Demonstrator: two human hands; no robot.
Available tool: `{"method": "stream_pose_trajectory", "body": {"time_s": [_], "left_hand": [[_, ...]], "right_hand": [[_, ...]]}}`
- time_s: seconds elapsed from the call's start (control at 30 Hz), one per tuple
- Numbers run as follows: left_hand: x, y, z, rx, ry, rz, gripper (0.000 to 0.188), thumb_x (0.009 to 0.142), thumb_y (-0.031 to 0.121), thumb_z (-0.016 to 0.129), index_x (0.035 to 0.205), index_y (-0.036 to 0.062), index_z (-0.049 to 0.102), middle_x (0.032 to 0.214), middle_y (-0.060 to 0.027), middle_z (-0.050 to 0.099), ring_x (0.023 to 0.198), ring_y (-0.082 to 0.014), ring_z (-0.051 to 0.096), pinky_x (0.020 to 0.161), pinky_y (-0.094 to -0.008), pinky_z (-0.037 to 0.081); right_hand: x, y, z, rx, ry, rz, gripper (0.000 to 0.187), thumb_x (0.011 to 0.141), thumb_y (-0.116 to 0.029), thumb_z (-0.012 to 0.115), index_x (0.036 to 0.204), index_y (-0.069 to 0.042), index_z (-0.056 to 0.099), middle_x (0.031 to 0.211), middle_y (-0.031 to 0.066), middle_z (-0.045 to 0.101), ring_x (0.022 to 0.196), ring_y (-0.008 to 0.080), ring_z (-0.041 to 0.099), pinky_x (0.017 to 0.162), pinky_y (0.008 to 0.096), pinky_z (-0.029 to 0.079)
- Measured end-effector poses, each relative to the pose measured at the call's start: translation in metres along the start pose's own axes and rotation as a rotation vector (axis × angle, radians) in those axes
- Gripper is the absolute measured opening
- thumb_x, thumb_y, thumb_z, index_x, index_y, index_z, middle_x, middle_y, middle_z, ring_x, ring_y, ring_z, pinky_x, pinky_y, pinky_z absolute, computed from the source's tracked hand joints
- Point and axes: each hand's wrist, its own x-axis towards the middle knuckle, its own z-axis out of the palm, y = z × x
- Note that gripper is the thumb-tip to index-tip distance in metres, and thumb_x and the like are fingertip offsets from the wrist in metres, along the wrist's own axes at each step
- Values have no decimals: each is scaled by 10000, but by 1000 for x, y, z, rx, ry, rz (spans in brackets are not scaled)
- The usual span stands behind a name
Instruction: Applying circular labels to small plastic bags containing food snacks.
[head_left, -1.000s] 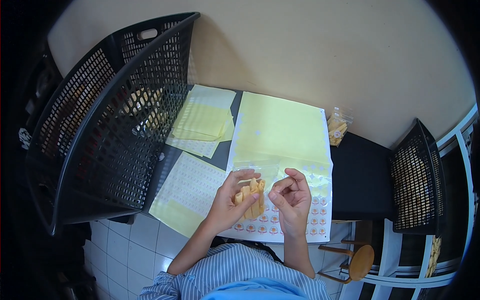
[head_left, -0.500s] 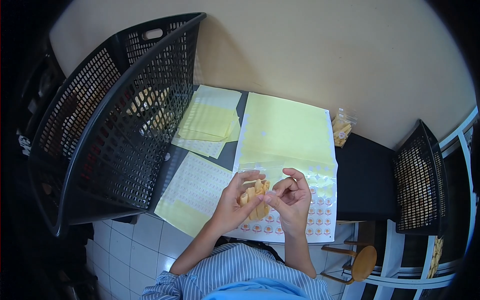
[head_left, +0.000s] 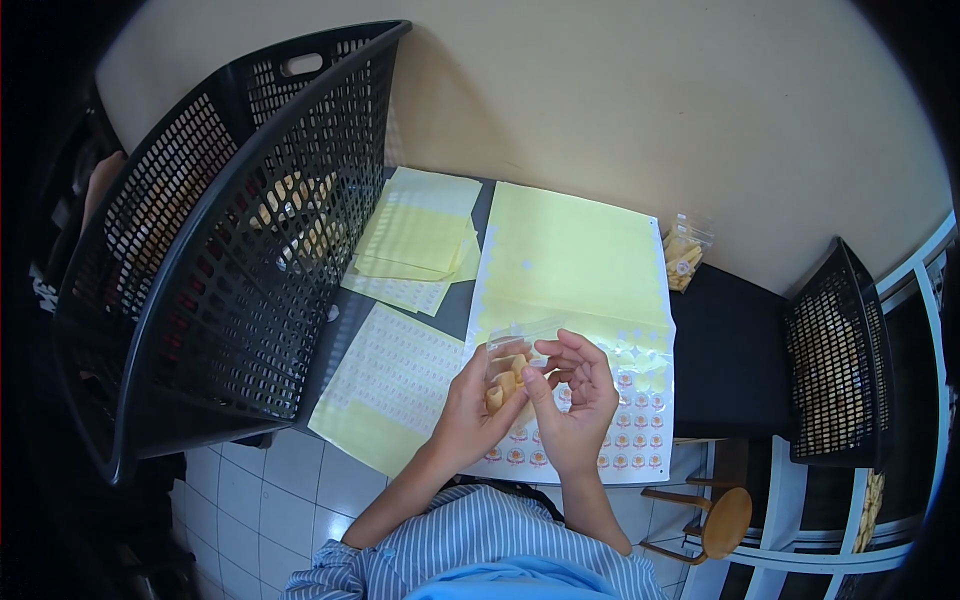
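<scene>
A small clear zip bag [head_left: 506,385] of pale yellow snack sticks is held up over the sticker sheet [head_left: 580,240]. My left hand [head_left: 470,405] is closed round the bag's left side, thumb across its front. At the right side, my right hand [head_left: 575,400] presses its thumb on the bag, with its fingers curled by the edge. Whether a sticker lies under that thumb is hidden. The sheet below has rows of round printed stickers at its near right part, and bare yellow backing on its far half.
A large black perforated basket [head_left: 250,210] with packed bags stands at the left. Beside it lie yellow sheets [head_left: 415,235] and another sticker sheet [head_left: 390,380]. A filled bag [head_left: 685,255] rests at the back right. Further right are another black basket [head_left: 840,360] and a wooden stool [head_left: 727,523].
My right thumb and fingers have moved from a pinch near the bag onto its right side. The bag has turned and tilted slightly. Another person's hand has appeared behind the left basket.
</scene>
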Motion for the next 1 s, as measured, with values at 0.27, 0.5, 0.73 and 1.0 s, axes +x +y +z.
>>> {"method": "stream_pose_trajectory", "body": {"time_s": [0.27,0.5,0.73,1.0], "left_hand": [[0,-4,4,114,55,158,521,829,-17,591,1288,-16,344,1164,-163,524,1060,-205,550,857,-303,474],[-2,-4,4,174,71,202,529,825,5,603,1284,-26,342,1170,-167,531,1054,-237,570,846,-317,484],[-2,0,5,264,105,266,500,824,35,596,1267,-11,369,1178,-169,534,1043,-257,574,853,-342,480],[-3,-6,6,239,142,314,522,788,-7,617,1268,23,412,1150,-181,518,1043,-321,553,840,-370,463]], "right_hand": [[-2,-8,11,-340,77,-347,296,649,-16,746,919,-30,624,827,93,589,701,177,579,577,274,464],[-5,-10,14,-494,108,-414,179,613,-48,761,766,-80,675,755,49,566,704,194,547,591,295,427],[-6,-9,15,-592,124,-543,186,589,-79,783,744,-116,686,740,4,582,712,181,544,644,301,408],[-9,-11,16,-603,116,-520,172,589,-107,785,725,-129,682,742,-9,585,723,175,545,671,309,379]]}}
